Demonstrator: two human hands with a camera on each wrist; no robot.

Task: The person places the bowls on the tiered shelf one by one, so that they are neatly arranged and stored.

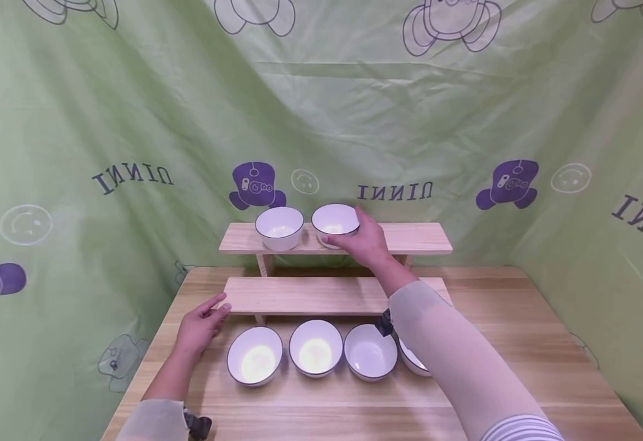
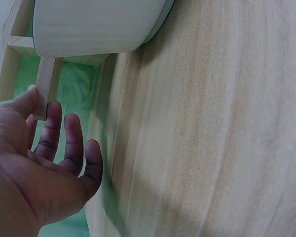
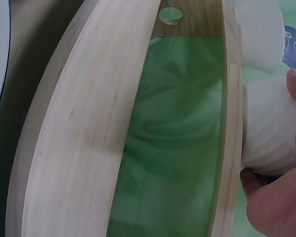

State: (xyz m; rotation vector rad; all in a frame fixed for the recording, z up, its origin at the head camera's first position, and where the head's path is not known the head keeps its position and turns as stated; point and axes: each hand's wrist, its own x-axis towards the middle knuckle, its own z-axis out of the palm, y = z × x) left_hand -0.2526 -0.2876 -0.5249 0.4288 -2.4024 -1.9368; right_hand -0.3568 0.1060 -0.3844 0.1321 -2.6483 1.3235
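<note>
On the upper shelf board (image 1: pixel 409 237), my right hand (image 1: pixel 366 241) grips a white bowl (image 3: pixel 269 126) with a dark rim, thumb and fingers spread around its side. The bowl's base is right at the board. Just left of it stands a second white bowl (image 1: pixel 279 228). My left hand (image 1: pixel 200 326) pinches the left end of the lower shelf board (image 1: pixel 304 295), the thumb on one face and a finger on the other, while its remaining fingers (image 2: pixel 73 138) hang loosely curled.
Several white bowls, such as the leftmost one (image 1: pixel 255 355), stand in a row on the wooden table (image 1: pixel 299 419) before the two-step wooden rack. My right forearm partly covers the rightmost bowl (image 1: pixel 414 360). A green printed cloth (image 1: pixel 354 122) hangs behind and at both sides.
</note>
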